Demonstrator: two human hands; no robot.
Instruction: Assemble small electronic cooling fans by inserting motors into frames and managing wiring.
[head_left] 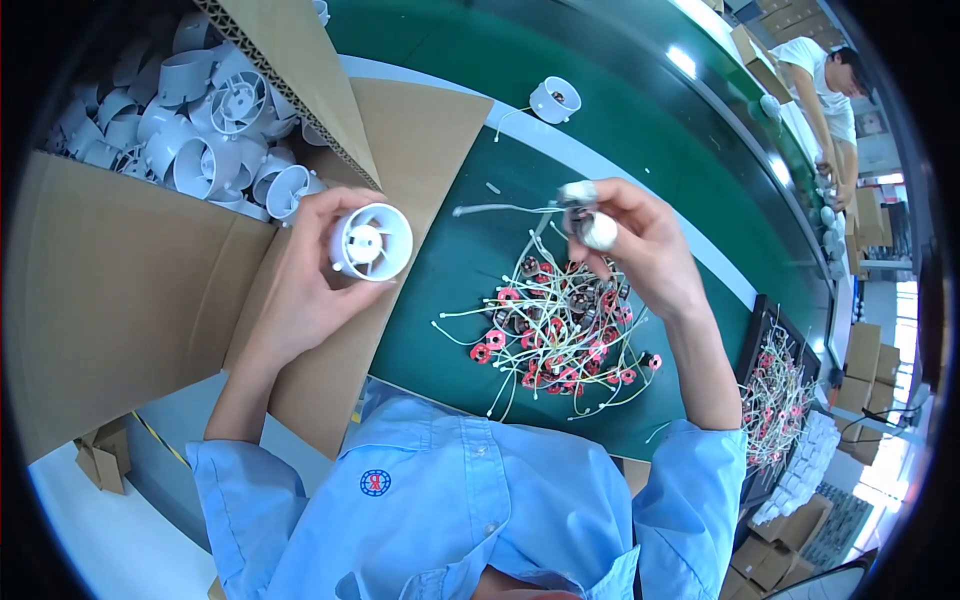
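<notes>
My left hand (305, 290) is wrapped round a white plastic fan housing (366, 242), a short round tube with a hub and spokes inside. The housing's open end faces up, over a cardboard flap. Further right, my right hand (655, 250) pinches a small dark motor coil (577, 218) between thumb and forefinger, both in white finger covers. A pale wire lead (490, 209) trails from it to the left. Below this hand lies a tangled pile of motor coils (560, 335), red and dark, with thin whitish leads, on the green mat (425, 335).
At the left, a large cardboard box (120, 270) holds many white housings (200, 160). Another housing (555, 100) with a wire stands on the green conveyor belt (440, 45). A black tray (755, 345) of coils sits at the right. A co-worker (825, 90) handles parts across the belt.
</notes>
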